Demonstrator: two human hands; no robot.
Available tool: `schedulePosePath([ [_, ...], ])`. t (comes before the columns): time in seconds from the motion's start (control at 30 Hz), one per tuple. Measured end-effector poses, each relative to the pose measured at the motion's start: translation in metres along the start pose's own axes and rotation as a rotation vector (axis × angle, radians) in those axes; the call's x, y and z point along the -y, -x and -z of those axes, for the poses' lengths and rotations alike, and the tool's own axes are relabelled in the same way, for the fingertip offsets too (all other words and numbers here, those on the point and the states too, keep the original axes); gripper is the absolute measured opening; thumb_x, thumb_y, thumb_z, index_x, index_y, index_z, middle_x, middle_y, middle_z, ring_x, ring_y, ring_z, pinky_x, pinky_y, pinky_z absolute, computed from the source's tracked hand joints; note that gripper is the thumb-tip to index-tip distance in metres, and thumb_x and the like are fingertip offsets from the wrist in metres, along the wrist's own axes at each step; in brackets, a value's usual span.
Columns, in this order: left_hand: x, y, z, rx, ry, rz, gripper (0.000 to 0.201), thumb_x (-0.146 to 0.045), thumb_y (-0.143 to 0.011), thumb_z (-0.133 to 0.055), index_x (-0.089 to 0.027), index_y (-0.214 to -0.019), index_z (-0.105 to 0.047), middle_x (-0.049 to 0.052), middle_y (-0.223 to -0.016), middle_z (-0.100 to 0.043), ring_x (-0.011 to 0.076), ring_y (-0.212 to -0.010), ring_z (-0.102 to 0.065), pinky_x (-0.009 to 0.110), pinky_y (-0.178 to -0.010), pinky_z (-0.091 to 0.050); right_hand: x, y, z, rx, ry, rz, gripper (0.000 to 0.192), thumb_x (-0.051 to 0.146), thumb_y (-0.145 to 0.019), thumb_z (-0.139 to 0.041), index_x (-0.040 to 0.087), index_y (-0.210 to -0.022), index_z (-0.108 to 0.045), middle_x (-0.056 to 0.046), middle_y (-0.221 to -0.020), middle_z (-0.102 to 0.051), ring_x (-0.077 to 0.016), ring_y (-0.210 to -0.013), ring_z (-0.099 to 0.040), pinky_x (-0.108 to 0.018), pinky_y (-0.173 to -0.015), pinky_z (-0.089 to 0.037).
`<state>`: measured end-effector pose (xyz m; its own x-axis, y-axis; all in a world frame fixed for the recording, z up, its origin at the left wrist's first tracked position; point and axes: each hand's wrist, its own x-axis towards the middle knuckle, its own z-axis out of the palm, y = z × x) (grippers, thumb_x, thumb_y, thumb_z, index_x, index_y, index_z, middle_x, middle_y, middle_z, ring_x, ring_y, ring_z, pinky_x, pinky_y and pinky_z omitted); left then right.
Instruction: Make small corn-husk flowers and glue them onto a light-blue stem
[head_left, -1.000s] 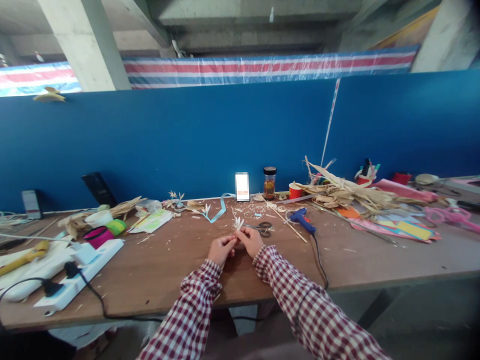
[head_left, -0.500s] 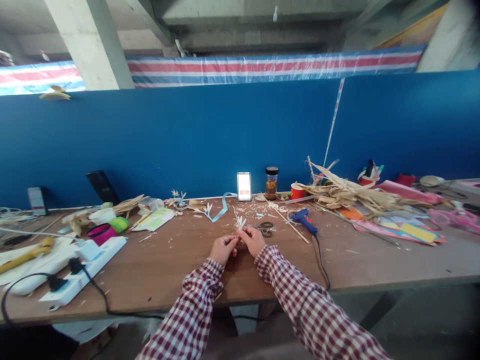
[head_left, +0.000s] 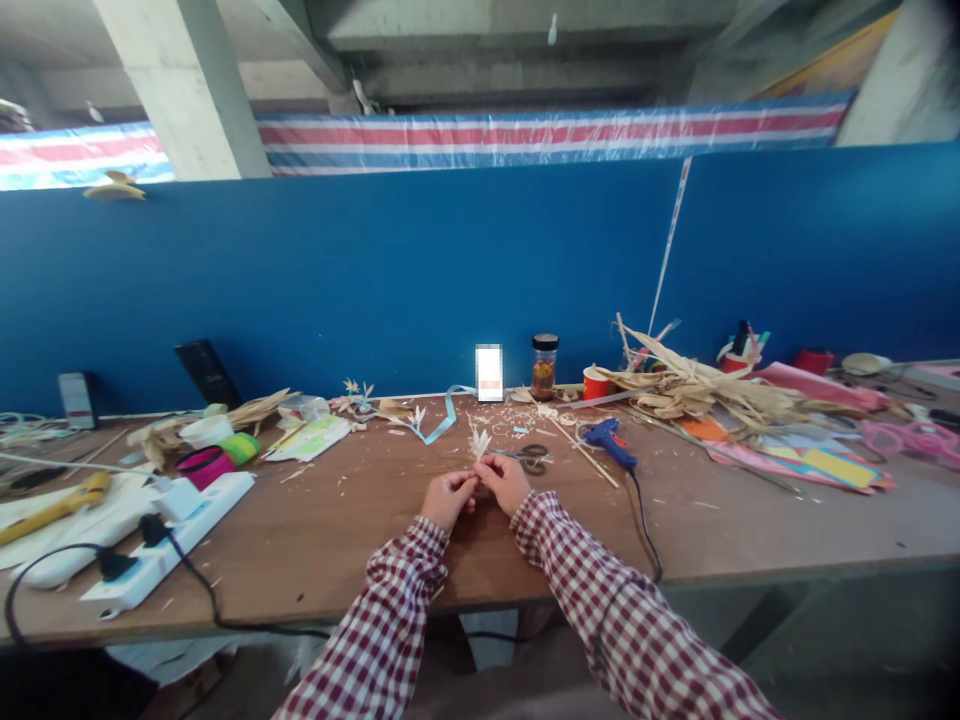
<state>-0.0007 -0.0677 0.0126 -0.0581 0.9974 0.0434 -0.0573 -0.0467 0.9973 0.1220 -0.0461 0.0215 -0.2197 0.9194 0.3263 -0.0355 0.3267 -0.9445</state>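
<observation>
My left hand [head_left: 448, 497] and my right hand [head_left: 505, 481] meet over the middle of the brown table [head_left: 360, 545], fingertips pinched together on a small pale straw flower [head_left: 480, 442] whose pointed petals stick up above them. Both sleeves are red-and-white check. Black scissors [head_left: 531, 457] lie just behind my right hand. A blue glue gun [head_left: 606, 441] rests to the right, its black cord running off the table's front edge.
A white power strip [head_left: 161, 545] with plugs lies front left, beside pink and green tape rolls [head_left: 217, 458]. A pile of dried husks [head_left: 694, 390] and coloured paper [head_left: 806, 458] fills the right. A jar [head_left: 544, 366], red cup [head_left: 594, 382] and phone [head_left: 488, 372] stand against the blue partition.
The hands stay pinched on the straw flower, which sits slightly higher than before. The view has shifted a little; nothing else has moved.
</observation>
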Motion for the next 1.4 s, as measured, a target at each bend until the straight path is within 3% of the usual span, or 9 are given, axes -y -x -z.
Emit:
schedulePosePath([
  [1.07,0.008,-0.003,0.0,0.004,0.051,0.018,0.023,-0.031,-0.058,-0.069,-0.011,-0.067,-0.065,0.001,-0.054,-0.062,0.0061,-0.035,-0.047,0.019,-0.037,-0.041,-0.004,-0.002,0.001,-0.01,0.017,0.042,0.017,0.032,-0.075,-0.048,0.017,-0.07,-0.054,0.0,-0.064,-0.058,-0.0127,-0.062,-0.054,-0.025,-0.063,-0.044],
  [1.4,0.008,-0.004,0.001,-0.137,0.138,-0.049,0.035,-0.035,-0.061,-0.066,-0.014,-0.088,-0.063,0.003,-0.069,-0.066,0.0039,-0.037,-0.046,0.018,-0.038,-0.039,-0.003,0.003,-0.002,-0.037,0.153,0.077,0.017,0.03,-0.077,-0.047,0.017,-0.072,-0.056,-0.001,-0.066,-0.059,-0.0135,-0.063,-0.054,-0.026,-0.063,-0.043],
])
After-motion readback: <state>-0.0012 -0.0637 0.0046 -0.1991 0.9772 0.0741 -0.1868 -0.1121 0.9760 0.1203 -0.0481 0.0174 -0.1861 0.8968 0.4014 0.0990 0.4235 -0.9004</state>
